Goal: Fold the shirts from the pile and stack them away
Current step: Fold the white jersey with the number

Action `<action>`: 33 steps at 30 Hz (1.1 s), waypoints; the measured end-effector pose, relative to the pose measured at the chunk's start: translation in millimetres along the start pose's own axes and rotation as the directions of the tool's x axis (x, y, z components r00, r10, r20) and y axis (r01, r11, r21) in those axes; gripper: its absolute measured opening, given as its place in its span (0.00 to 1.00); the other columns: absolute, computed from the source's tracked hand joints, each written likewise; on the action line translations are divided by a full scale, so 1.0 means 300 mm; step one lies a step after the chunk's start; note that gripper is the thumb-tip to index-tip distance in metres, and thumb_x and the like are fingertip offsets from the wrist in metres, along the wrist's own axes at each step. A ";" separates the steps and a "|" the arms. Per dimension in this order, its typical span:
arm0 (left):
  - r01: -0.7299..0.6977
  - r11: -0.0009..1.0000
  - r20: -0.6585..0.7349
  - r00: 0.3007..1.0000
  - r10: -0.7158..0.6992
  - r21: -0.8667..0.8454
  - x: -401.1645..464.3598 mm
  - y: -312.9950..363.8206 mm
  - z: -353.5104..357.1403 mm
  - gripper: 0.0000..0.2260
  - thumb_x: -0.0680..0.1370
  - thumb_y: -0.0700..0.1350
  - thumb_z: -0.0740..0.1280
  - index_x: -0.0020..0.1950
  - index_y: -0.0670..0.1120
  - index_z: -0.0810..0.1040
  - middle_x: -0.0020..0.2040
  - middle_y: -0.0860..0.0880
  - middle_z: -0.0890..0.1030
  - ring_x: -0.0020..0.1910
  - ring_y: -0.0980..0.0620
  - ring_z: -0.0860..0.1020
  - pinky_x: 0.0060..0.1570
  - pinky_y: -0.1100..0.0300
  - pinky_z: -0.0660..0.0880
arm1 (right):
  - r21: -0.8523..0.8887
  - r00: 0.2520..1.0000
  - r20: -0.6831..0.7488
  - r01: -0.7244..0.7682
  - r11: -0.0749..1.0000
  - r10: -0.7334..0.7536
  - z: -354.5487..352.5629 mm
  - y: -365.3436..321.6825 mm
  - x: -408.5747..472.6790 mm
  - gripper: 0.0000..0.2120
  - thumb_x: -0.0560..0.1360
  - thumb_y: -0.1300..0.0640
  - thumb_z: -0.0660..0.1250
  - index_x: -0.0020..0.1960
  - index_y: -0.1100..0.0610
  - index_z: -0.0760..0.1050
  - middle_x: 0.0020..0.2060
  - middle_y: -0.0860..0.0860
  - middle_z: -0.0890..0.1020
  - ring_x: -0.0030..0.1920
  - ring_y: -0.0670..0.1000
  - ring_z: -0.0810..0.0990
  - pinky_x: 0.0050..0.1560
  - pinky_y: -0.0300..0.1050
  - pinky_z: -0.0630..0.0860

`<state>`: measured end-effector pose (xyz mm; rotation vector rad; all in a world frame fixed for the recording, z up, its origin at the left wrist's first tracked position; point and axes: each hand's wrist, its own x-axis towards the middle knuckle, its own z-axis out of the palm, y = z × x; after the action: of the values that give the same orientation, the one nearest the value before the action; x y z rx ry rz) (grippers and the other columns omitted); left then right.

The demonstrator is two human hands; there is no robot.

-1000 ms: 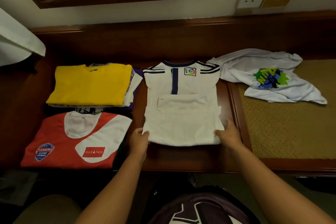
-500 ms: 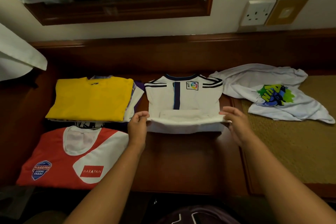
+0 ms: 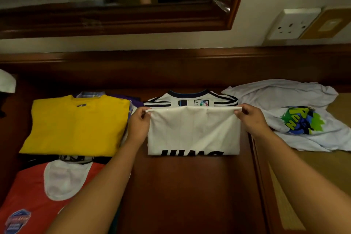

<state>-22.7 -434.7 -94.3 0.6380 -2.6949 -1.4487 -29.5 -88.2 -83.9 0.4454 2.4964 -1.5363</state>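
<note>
Both hands up at the far edge of the white jersey [image 3: 192,131] on the desk [image 3: 182,195]: left hand [image 3: 139,122] pinches the left corner, right hand [image 3: 250,118] pinches the right, the lower half folded over toward the collar. Folded yellow shirt [image 3: 76,125] lies left, red shirt [image 3: 38,195] nearer, and a crumpled white shirt [image 3: 288,112] right.

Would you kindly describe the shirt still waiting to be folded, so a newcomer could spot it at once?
Start at the wall socket on the right and look down to the wooden counter. There the unfolded shirt lies right of the white jersey held by both hands. It alone is crumpled and bears a green and blue print.
</note>
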 end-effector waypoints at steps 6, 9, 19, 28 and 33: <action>0.131 0.989 0.049 0.991 -0.128 -0.062 0.189 -0.016 0.090 0.07 0.81 0.42 0.63 0.58 0.44 0.77 0.51 0.48 0.81 0.49 0.50 0.78 0.43 0.62 0.75 | -0.127 0.996 -0.045 -0.081 0.989 0.076 0.079 0.026 0.219 0.08 0.80 0.58 0.61 0.49 0.61 0.76 0.45 0.59 0.80 0.46 0.59 0.79 0.49 0.55 0.77; 0.157 0.987 0.051 0.987 -0.155 -0.037 0.247 -0.009 0.125 0.08 0.81 0.43 0.62 0.59 0.45 0.77 0.50 0.49 0.79 0.47 0.52 0.76 0.39 0.65 0.71 | -0.171 0.993 -0.062 -0.114 0.979 0.105 0.125 0.048 0.291 0.09 0.80 0.59 0.60 0.44 0.61 0.74 0.38 0.58 0.78 0.40 0.57 0.76 0.42 0.49 0.72; 0.197 0.980 0.060 0.979 -0.195 -0.036 0.318 -0.072 0.180 0.08 0.81 0.38 0.61 0.57 0.39 0.77 0.54 0.39 0.80 0.55 0.42 0.77 0.51 0.56 0.73 | -0.250 0.984 -0.124 -0.157 0.956 0.129 0.167 0.072 0.354 0.15 0.80 0.62 0.58 0.35 0.57 0.63 0.31 0.54 0.68 0.36 0.53 0.68 0.39 0.46 0.63; -0.165 0.922 0.056 0.986 0.156 0.349 0.176 -0.074 0.196 0.15 0.80 0.40 0.63 0.67 0.40 0.73 0.65 0.40 0.73 0.65 0.41 0.71 0.63 0.53 0.68 | -0.449 0.984 -0.158 0.008 0.894 -0.088 0.254 0.053 0.166 0.19 0.78 0.64 0.63 0.67 0.64 0.69 0.65 0.62 0.71 0.66 0.61 0.69 0.66 0.53 0.66; -0.408 0.734 0.335 0.907 0.256 0.543 0.036 -0.112 0.295 0.20 0.82 0.48 0.57 0.75 0.48 0.64 0.77 0.46 0.61 0.77 0.46 0.54 0.75 0.51 0.50 | -0.630 0.948 0.125 0.303 0.715 -0.292 0.390 0.132 0.089 0.22 0.76 0.64 0.65 0.69 0.64 0.69 0.71 0.63 0.67 0.72 0.65 0.64 0.71 0.62 0.61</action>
<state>-39.0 -384.6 -173.6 -0.0642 -3.2424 -0.5871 -41.9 -171.7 -178.1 -0.0929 2.9609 -0.6282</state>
